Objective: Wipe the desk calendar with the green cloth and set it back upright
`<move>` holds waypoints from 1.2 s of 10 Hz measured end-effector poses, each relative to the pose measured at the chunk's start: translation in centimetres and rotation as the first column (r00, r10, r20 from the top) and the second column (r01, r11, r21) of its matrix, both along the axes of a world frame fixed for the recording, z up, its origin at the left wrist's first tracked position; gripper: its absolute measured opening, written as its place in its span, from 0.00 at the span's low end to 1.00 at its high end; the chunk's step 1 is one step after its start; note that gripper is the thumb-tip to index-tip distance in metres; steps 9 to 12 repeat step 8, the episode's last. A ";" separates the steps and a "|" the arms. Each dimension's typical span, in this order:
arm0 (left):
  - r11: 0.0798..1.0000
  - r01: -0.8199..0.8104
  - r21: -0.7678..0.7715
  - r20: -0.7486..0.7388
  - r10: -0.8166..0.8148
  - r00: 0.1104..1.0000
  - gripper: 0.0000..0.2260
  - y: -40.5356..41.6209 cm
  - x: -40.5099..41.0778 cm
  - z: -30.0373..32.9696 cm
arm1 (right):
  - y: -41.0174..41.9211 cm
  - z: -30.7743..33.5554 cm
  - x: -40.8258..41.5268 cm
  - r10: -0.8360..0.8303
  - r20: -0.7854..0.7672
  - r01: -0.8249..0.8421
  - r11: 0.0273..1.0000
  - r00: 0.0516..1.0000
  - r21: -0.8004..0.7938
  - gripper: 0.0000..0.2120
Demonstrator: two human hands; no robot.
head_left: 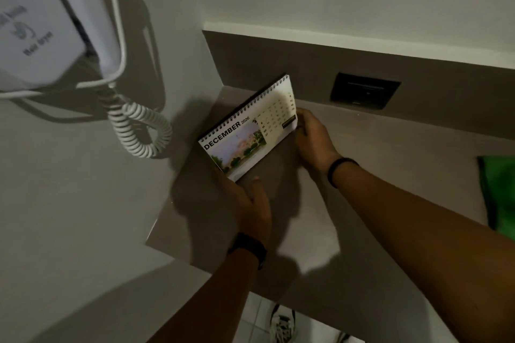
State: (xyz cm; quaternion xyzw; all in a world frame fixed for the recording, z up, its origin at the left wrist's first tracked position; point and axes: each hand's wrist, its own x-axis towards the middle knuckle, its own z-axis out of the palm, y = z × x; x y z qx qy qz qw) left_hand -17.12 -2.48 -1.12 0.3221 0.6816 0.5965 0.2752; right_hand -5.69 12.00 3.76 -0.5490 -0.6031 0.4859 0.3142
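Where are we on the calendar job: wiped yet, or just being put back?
Done, apparently: the green cloth lies set aside at the counter's right, in neither hand; the wiping itself can't be confirmed. In hand: the left hand and right hand grip the desk calendar at its lower corners, near the wall. Left: letting go with it upright.

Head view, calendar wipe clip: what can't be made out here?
- Desk calendar: back face and stand hidden behind its front page; date numbers too small and blurred.
- Green cloth: cut off by the right edge.
- Left hand fingers: tucked behind the calendar's lower corner.
- Right hand: fingertips at the calendar's right edge, grip unclear.
- Hair dryer: cut off at left, label blurred.
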 end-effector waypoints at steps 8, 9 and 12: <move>0.883 0.445 -0.149 -0.102 -0.461 0.881 0.30 11.6 -3.9 1.3 | -6.2 -2.2 4.5 -0.340 0.009 0.338 0.937 0.940 0.088 0.36; 0.883 0.445 -0.149 -0.102 -0.461 0.881 0.30 11.6 -3.9 1.3 | -6.2 -2.2 4.5 -0.340 0.009 0.338 0.937 0.940 0.088 0.36; 0.883 0.445 -0.149 -0.102 -0.461 0.881 0.30 11.6 -3.9 1.3 | -6.2 -2.2 4.5 -0.340 0.009 0.338 0.937 0.940 0.088 0.36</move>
